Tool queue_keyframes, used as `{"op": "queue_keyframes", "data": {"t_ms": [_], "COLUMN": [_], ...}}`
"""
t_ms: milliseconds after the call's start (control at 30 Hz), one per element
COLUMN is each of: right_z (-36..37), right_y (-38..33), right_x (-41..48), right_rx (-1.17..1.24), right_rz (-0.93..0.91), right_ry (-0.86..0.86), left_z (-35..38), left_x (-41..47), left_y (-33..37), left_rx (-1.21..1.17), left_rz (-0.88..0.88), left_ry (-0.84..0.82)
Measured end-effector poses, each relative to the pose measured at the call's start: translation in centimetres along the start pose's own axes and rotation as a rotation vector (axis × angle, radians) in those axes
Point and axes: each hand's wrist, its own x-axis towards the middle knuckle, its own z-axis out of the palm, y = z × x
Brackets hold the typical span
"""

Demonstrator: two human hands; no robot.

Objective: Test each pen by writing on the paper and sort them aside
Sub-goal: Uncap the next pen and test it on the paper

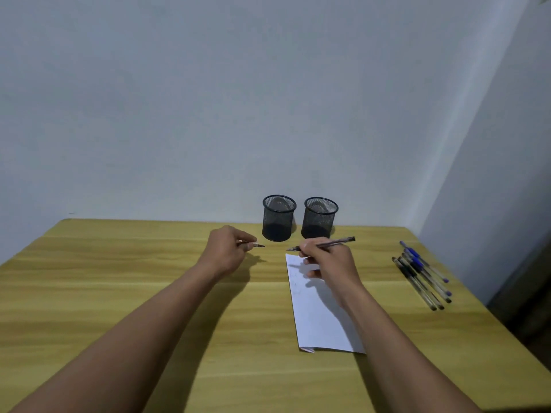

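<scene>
My right hand [328, 263] grips a dark pen [337, 242], held nearly level above the far end of the white paper [320, 320], tip pointing left. My left hand [228, 248] is closed on a small pen cap [258, 245] whose end sticks out to the right, toward the pen's tip. A gap separates the cap from the tip. Faint marks show near the top of the paper. Several pens [423, 278], some with blue caps, lie in a row at the right side of the table.
Two black mesh pen cups, one on the left [278, 219] and one on the right [319, 219], stand side by side at the back of the wooden table [119, 278], against the wall. Another wall runs close along the table's right edge.
</scene>
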Motion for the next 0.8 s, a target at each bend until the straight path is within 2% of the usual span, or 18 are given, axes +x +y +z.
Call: {"op": "queue_keyframes", "data": {"t_ms": [167, 500, 633, 700, 800], "right_z": [0.9, 0.2, 0.4, 0.6, 0.7], "right_y": [3.7, 5.6, 5.7, 5.5, 5.0], "right_x": [-0.7, -0.8, -0.7, -0.7, -0.9], "right_rx": [0.092, 0.118, 0.155, 0.160, 0.164], "right_rz": [0.088, 0.023, 0.052, 0.070, 0.075], "right_ry": [-0.032, -0.080, -0.075, -0.068, -0.049], "left_z": [4.0, 6.7, 5.9, 5.4, 4.5], "left_x": [1.2, 1.9, -0.7, -3.0, -6.8], "left_y": [-1.0, -1.4, -0.9, -0.6, 0.1], "left_rx": [0.108, 0.161, 0.252, 0.292, 0.277], "left_rz": [-0.060, -0.076, 0.049, 0.129, 0.157], "left_ry": [0.031, 0.018, 0.073, 0.027, -0.102]}}
